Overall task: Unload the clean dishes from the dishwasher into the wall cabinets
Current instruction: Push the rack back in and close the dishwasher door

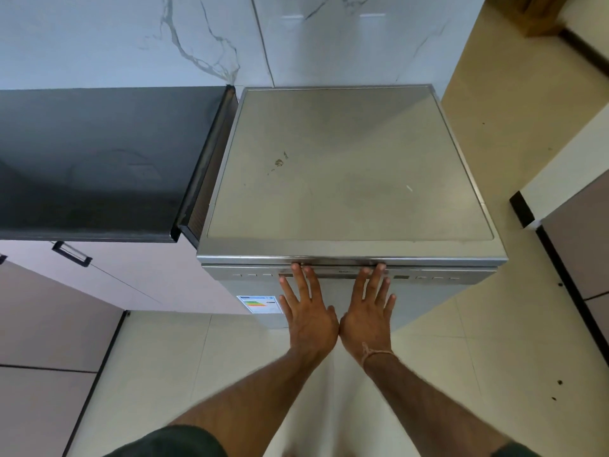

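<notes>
A silver freestanding dishwasher [346,166] stands below me, its door shut and its flat top bare. My left hand [308,311] and my right hand [369,313] lie side by side on the upper front of the door, fingers straight and spread. The fingertips of both hands reach the handle strip [339,267] just under the top's front edge. No dishes and no wall cabinets are in view.
A dark countertop [92,166] over pale base cabinets adjoins the dishwasher on the left. A marble-patterned wall [197,37] rises behind. Cream floor tiles [527,94] spread to the right and in front. An energy label [258,303] is stuck on the door's left side.
</notes>
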Motion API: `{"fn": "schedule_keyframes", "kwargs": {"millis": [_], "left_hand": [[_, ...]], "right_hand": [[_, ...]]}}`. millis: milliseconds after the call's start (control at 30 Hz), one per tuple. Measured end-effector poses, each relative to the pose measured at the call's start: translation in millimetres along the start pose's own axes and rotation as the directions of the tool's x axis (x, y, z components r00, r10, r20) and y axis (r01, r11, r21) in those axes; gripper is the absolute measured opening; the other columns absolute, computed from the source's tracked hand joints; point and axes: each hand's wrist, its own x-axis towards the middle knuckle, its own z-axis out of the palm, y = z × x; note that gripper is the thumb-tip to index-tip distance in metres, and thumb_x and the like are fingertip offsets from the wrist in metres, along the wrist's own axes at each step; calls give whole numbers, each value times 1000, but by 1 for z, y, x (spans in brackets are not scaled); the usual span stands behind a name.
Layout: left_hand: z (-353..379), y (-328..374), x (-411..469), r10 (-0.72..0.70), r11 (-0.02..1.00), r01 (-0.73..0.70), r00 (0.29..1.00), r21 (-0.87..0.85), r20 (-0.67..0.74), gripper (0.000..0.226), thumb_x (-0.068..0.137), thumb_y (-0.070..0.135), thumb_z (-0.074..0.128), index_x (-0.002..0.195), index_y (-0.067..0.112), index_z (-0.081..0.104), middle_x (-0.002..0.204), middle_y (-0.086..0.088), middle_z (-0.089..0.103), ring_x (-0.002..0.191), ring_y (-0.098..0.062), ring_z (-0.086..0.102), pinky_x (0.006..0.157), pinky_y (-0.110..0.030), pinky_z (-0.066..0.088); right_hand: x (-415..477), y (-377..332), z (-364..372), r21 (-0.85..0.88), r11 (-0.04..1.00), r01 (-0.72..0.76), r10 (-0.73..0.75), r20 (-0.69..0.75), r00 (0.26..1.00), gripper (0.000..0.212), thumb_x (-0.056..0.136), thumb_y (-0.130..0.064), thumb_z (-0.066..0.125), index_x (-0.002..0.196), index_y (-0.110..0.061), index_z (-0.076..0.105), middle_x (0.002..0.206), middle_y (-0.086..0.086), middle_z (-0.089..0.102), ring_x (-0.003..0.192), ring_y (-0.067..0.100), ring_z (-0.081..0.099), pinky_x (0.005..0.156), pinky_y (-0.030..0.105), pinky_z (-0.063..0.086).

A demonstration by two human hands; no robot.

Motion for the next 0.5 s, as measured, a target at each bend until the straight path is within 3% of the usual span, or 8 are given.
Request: {"fn": "schedule_keyframes", "kwargs": {"millis": [100,233,367,500], "left_hand": [[-5,4,-1,-24,1000,24,999,10,33,101,92,41,54,151,19,-24,154,-2,-41,143,-39,-30,116,-58,-1],[-20,3,-8,4,1000,-5,997,12,79,105,89,40,54,148,19,-30,150,-2,-46,141,-37,-36,116,-54,-9],[-40,6,-13,13,1000,-12,989,-4,146,111,86,38,57,147,17,-34,149,-2,-48,142,-31,-35,121,-48,-9],[-66,10,-16,21,999,-25,984,21,179,101,88,32,51,151,13,-25,154,-3,-39,146,-32,-27,118,-46,-12]], "right_hand": [[-5,0,-14,13,1000,-20,20,58,998,104,92,-62,39,141,-15,-40,148,11,-47,143,39,-28,117,54,-4],[-13,-8,-38,41,998,-43,38,114,993,97,96,-39,47,145,-17,-34,149,7,-46,145,35,-26,120,55,2],[-13,-15,-60,35,997,-67,62,132,989,91,94,-27,49,153,-18,-19,158,7,-29,149,31,-15,121,51,7],[-9,-18,-86,-23,997,-69,72,119,990,77,91,-20,41,157,-18,1,164,6,0,151,29,5,120,47,14]]}}
